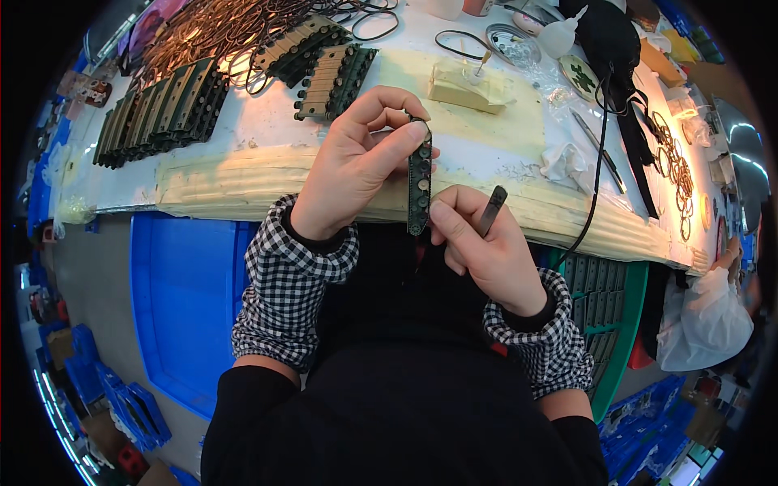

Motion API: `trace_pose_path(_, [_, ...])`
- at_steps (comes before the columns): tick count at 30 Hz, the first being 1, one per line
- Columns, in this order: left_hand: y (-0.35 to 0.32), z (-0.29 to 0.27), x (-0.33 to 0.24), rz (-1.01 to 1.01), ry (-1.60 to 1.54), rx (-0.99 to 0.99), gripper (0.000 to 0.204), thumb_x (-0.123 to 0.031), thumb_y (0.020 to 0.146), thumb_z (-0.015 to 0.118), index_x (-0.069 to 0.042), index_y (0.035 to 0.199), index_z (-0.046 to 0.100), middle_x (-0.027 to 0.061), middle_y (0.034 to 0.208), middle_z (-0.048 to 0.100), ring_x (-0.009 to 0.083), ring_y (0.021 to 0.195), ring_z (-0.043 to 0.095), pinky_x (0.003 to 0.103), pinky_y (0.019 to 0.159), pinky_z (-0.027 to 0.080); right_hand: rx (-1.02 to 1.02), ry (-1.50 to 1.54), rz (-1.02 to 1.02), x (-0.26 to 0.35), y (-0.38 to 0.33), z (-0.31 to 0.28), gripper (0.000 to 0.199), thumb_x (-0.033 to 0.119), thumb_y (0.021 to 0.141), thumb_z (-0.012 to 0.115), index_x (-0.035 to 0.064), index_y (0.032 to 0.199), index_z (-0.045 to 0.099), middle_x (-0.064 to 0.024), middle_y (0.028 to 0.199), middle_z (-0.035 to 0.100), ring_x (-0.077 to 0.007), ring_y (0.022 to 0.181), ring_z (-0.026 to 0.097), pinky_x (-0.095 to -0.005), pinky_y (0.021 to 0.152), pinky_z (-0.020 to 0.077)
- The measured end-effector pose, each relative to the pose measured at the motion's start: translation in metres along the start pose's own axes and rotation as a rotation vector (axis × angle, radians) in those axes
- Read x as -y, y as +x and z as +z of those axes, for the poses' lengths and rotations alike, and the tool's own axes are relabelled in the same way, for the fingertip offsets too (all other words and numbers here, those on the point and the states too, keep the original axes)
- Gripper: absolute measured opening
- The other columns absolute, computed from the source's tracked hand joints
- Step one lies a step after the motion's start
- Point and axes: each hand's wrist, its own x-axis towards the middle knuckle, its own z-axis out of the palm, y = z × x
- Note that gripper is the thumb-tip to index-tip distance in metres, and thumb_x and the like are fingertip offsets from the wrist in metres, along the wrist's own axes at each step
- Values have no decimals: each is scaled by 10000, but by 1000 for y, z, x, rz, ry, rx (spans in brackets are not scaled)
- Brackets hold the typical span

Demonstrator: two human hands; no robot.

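Observation:
Over the table's front edge, my left hand (369, 158) pinches the upper end of a narrow dark green strip (419, 182) between thumb and fingers. Small round wheels run down the strip, which looks like the wheel-and-track side of a toy tank, and it hangs nearly upright. My right hand (478, 235) is closed beside its lower end, thumb and forefinger at or very near the strip. From that hand's fist sticks up the dark flat end of a slim tool (493, 209), perhaps tweezers; its other end is hidden.
Stacked green-and-tan pieces (162, 113) stand at left, more (336, 81) farther back by a heap of dark rubber loops (207, 36). A yellowish block (468, 85) lies mid-table. A black cable (598, 170) crosses the right. Below are a blue bin (190, 312) and green tray (634, 324).

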Motion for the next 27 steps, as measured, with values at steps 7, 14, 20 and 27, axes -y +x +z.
trace_pose_path(7, [-1, 1, -2, -17, 19, 30, 255, -105, 974, 516, -77, 1220, 455, 85, 1010, 616, 157, 964, 640, 268, 797, 553, -108, 17, -149, 4, 6, -4, 144, 153, 967, 562, 16, 1002, 584, 7, 752, 580, -7, 542, 451, -159, 475, 329])
trace_pose_path(14, [-15, 11, -20, -67, -68, 118, 491, -141, 958, 582, -64, 1362, 313, 113, 1068, 635, 139, 976, 624, 219, 790, 491, 27, -238, -315, 46, 16, -20, 240, 103, 949, 565, 10, 1169, 593, -12, 822, 597, -19, 703, 564, -150, 562, 415])
trace_pose_path(20, [-19, 10, -18, -141, -202, 259, 281, -124, 961, 578, -83, 1154, 379, 122, 1075, 630, 104, 953, 604, 212, 802, 476, 273, -236, -200, 60, 22, -42, 246, 121, 912, 635, 18, 1130, 585, 26, 720, 594, -21, 636, 550, -160, 536, 378])
trace_pose_path(27, [-23, 20, -15, -66, -115, 239, 169, -95, 949, 594, -55, 1007, 440, 75, 1022, 614, 96, 926, 592, 235, 814, 478, 346, -168, -104, 62, 20, -45, 207, 100, 881, 676, 27, 1028, 551, 20, 710, 589, -7, 621, 550, -146, 501, 357])
